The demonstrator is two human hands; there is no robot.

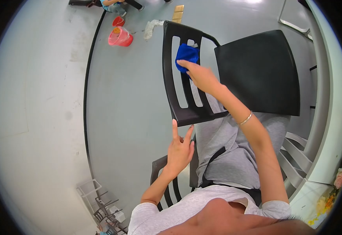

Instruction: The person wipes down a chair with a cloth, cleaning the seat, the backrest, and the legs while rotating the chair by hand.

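A black chair [257, 74] with a slatted backrest [170, 74] stands in front of me. My right hand [201, 77] presses a blue cloth [187, 55] against the backrest slats, near their far end. The cloth covers part of the slats and the openings between them. At the near corner of the backrest is my left hand [180, 150], its fingers apart and the fingertips touching or very close to the frame. Nothing is held in that hand.
Red buckets [120, 38] and a crumpled white bag [152, 29] lie on the floor at the top, near a partly visible person [112, 5]. Another dark chair [158, 168] is beside me. White furniture [324, 145] lines the right side, with flowers [339, 178].
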